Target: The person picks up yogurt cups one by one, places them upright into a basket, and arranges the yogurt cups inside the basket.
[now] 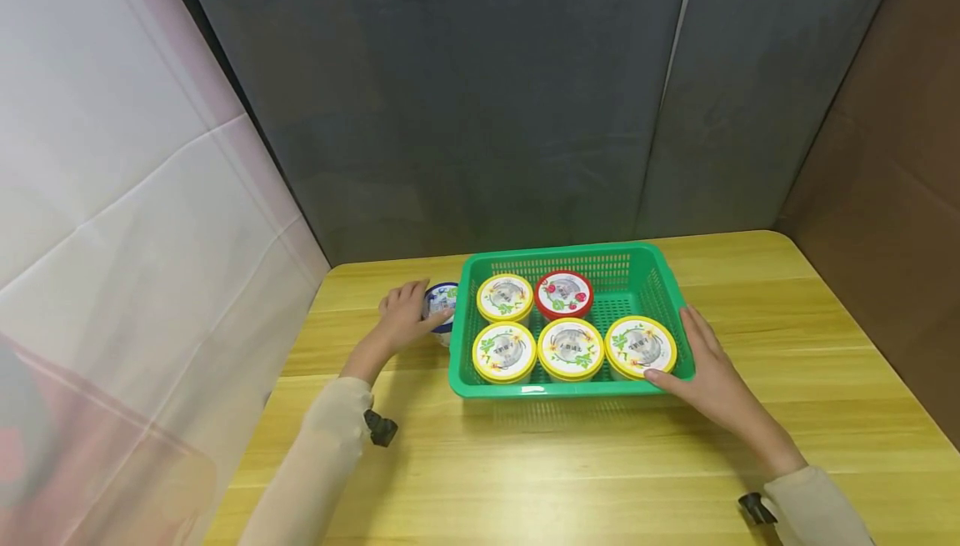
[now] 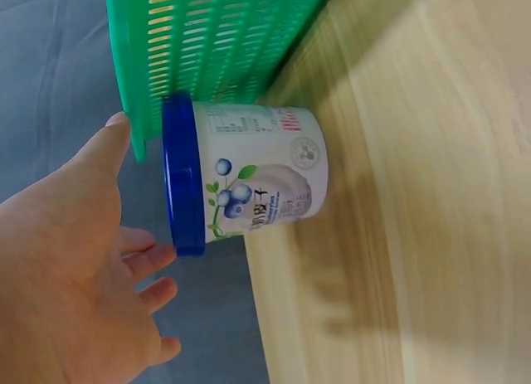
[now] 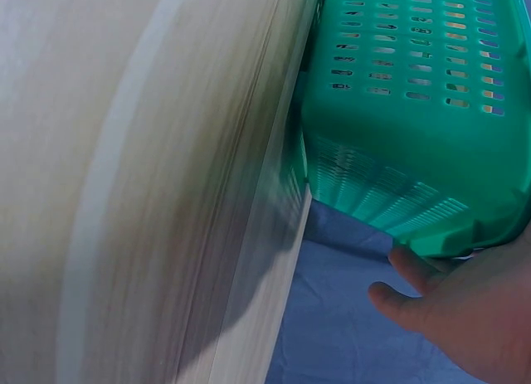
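Observation:
A tub with a dark blue lid (image 2: 249,172) and blueberries on its side stands on the table, against the left end of the green basket (image 1: 525,392). My left hand (image 1: 403,313) reaches around the blue lid from the left. In the left wrist view its thumb tip meets the basket rim, while the fingers are loosely bent behind the lid. My right hand (image 1: 712,375) holds the basket's front right corner, thumb over the rim and fingers along the outer side. Inside the basket sit several yellow-lidded tubs (image 1: 572,349) and a red-lidded tub (image 1: 564,294).
The light wooden table (image 1: 525,479) extends around the basket. A dark grey cloth (image 1: 480,112) hangs behind it, a pale cloth (image 1: 150,162) stands at the left and a brown panel (image 1: 892,162) at the right. Inside, the basket's back right part shows bare mesh floor.

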Tool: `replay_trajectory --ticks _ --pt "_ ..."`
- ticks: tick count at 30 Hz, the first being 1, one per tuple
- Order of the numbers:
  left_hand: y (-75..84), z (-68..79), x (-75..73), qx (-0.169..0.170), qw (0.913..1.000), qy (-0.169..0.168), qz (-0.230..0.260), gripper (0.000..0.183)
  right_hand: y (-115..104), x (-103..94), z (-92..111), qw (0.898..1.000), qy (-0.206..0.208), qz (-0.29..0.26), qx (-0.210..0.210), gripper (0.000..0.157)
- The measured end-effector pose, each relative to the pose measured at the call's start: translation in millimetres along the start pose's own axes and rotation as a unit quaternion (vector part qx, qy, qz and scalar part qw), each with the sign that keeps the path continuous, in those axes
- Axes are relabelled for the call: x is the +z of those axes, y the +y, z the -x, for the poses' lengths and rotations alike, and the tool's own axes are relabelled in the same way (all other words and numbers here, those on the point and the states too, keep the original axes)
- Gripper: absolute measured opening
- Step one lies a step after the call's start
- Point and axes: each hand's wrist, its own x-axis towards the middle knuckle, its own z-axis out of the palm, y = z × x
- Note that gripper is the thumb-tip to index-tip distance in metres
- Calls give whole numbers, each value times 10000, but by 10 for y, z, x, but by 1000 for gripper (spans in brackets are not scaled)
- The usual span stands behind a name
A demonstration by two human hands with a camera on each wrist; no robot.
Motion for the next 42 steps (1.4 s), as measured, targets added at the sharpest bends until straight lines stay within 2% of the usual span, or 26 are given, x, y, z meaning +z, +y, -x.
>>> replay_trajectory --ticks 12,29,42 --pt "-73 19 78 -22 10000 2 -21 88 3 -10 8 10000 21 -44 -10 119" --pt "-51 34 102 55 10000 -11 -27 92 10 3 4 10000 28 -7 11 119" --pt "-95 -6 158 100 9999 98 -4 96 17 12 -9 10000 53 49 -3 119"
